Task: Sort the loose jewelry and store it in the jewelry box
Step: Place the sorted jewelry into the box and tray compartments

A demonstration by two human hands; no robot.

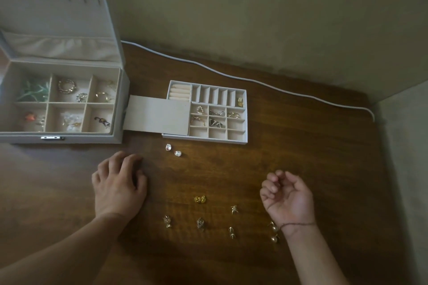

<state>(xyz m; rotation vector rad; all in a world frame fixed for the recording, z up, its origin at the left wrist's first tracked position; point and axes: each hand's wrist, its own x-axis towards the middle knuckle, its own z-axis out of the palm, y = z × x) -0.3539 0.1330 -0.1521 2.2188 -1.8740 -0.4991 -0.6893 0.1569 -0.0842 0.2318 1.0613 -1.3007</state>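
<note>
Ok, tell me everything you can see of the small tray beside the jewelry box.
The tray is pale, fabric-lined and rectangular, lying flat on the wooden table. It has ring rolls, a row of narrow slots and a grid of square cells, several holding gold or silver pieces. A flat panel overlaps its left side. No hand touches it.

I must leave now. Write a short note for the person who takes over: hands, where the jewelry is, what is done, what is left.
Left hand: flat on the table, holds nothing.
Right hand: palm up, fingers loosely curled, seemingly empty.
Box: open, jewelry in all six compartments.
Tray: beside the box, partly filled; bottom row empty.
Left: two clear stones near the tray, gold pieces between the hands, two pearl pieces by the right wrist.
</note>
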